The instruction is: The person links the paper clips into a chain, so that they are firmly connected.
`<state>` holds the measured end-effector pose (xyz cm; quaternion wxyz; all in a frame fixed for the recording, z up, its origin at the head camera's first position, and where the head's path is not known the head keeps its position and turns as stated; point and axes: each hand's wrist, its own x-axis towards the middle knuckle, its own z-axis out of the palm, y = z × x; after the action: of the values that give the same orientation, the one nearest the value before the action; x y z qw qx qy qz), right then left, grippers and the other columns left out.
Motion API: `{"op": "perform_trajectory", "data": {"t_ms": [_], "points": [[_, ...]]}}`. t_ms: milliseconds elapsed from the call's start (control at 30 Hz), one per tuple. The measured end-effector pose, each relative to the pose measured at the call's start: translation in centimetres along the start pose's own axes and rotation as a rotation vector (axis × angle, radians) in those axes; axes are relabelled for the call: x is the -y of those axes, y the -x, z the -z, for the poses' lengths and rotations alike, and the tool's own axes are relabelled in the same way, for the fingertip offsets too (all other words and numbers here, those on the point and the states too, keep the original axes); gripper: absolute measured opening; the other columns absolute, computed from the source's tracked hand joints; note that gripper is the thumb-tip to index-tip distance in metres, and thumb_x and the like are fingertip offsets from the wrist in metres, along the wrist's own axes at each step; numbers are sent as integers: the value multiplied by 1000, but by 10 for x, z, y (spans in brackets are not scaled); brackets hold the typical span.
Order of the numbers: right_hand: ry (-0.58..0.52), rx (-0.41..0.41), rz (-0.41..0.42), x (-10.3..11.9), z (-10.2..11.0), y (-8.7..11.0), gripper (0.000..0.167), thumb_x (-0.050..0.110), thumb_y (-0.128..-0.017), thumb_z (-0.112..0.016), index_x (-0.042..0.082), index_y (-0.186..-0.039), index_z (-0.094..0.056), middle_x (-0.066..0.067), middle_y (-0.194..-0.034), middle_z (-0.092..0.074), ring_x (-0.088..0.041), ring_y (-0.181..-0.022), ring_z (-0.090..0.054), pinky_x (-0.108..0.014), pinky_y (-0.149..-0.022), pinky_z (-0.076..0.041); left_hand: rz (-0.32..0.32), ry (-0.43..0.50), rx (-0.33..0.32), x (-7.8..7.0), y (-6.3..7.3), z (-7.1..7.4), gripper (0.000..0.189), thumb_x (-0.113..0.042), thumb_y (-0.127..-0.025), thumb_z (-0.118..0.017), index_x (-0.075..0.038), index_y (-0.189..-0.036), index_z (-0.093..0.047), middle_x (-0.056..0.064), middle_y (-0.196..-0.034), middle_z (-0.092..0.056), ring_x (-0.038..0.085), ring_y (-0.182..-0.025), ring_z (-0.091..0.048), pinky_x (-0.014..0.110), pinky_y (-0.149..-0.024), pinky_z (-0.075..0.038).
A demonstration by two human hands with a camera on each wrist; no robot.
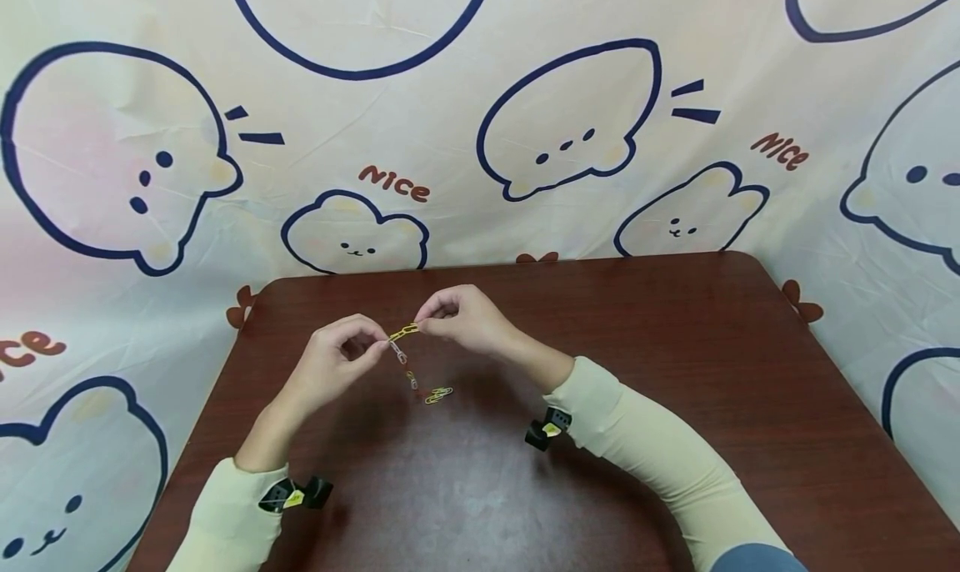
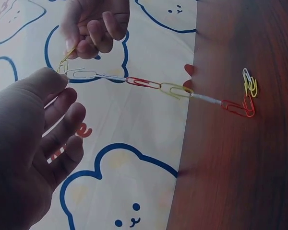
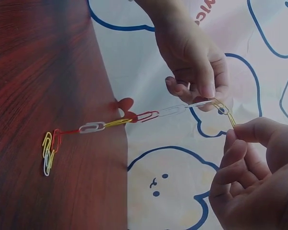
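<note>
A chain of linked paper clips (image 2: 143, 82) in white, red and yellow hangs from my left hand (image 1: 333, 353) to the table. My left thumb and forefinger pinch it where a white clip (image 2: 84, 74) meets the yellow ones. To the right, slightly farther from me, my right hand (image 1: 472, 320) pinches the end of a yellow paper clip (image 1: 409, 328). Yellow links span the short gap between both hands. The chain's lower end, with red, yellow and white clips (image 3: 47, 153), lies on the tabletop. My fingertips partly hide the links they hold.
The dark brown wooden table (image 1: 480, 489) extends beneath both arms. A pale cloth (image 1: 450, 138) printed with cartoon outlines hangs behind it and along the sides. Small black cameras (image 1: 547, 429) are strapped at both wrists over the cream sleeves.
</note>
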<state>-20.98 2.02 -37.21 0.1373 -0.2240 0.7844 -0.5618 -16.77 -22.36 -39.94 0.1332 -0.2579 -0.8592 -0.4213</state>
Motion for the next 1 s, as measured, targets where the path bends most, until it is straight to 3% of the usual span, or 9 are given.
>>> {"op": "perform_trajectory", "data": {"t_ms": [300, 533, 733, 1000], "points": [[-12, -5, -5, 2, -1, -1, 5, 13, -94, -74, 8, -94, -76, -11, -89, -71, -14, -67, -49, -26, -56, -39, 3, -21, 41, -1, 0, 0, 15, 0, -88, -77, -12, -95, -73, -7, -87, -66, 10, -74, -58, 24, -64, -50], [-8, -5, 4, 1, -1, 0, 5, 12, -94, -74, 8, -94, -77, -7, -89, -72, -15, -70, -52, -26, -58, -42, 6, -20, 30, -1, -1, 1, 17, 1, -87, -77, -13, -96, -72, -6, -89, -67, 11, -75, -58, 23, -64, -50], [-22, 0, 27, -1, -1, 0, 6, 12, -93, -74, 6, -95, -76, -16, -92, -71, -13, -69, -50, -25, -58, -40, -7, -15, 16, -1, -4, -1, 14, -2, -89, -77, -11, -99, -72, -5, -91, -68, 11, -74, -58, 23, -65, -50], [-17, -3, 58, -2, -6, -1, 6, 11, -93, -74, 6, -95, -76, -1, -84, -70, -12, -68, -49, -25, -58, -40, -15, 6, 18, -10, -11, -3, 15, -2, -89, -78, -12, -98, -71, -5, -90, -67, 10, -74, -58, 23, -64, -49]]}}
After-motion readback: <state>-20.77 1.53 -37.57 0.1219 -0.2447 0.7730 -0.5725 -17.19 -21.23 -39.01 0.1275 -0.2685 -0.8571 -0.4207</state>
